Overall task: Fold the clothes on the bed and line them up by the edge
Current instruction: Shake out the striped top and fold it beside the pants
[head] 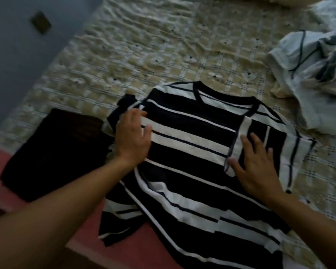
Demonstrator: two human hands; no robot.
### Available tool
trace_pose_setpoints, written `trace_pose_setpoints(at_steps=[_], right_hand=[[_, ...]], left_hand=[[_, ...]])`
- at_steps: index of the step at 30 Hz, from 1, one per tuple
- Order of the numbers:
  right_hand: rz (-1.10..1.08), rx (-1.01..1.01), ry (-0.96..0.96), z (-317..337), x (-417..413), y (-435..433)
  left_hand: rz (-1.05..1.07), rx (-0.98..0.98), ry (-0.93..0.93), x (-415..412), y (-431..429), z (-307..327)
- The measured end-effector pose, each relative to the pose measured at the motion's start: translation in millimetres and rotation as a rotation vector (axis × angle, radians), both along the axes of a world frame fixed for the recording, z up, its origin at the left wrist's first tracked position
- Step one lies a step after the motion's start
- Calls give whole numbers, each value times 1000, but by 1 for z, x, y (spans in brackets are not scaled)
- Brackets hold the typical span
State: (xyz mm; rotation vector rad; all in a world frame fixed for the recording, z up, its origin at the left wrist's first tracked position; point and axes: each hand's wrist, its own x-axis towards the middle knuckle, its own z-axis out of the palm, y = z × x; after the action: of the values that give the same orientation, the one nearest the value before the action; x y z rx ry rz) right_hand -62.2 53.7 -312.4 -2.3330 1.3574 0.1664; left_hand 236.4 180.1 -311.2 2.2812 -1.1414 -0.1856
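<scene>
Here, striped shirt flat on bed, left hand & right hand both flat, released, pressing on top

Readable text: none anywhere in the view.
Black-and-white striped knit top: stripes only, no label or brand showing.
Folded black garment: plain dark cloth, no print to be made out.
Crumpled white garment with dark markings: dark shapes that may be a print, too blurred and creased to read as letters.
Beige checked bedspread: woven check with small dark motifs, no words or numbers.
</scene>
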Motion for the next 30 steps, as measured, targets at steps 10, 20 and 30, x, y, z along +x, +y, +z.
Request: trace_pose_setpoints(at_steps=[10,20,30], right_hand=[[173,92,-207,-16,180,22],[78,146,-324,-13,260,30],[310,15,59,-43,288,53]], left_hand=[[265,385,576,134,-38,-6],[126,24,763,188,2,58],[403,127,1043,201,57,31]])
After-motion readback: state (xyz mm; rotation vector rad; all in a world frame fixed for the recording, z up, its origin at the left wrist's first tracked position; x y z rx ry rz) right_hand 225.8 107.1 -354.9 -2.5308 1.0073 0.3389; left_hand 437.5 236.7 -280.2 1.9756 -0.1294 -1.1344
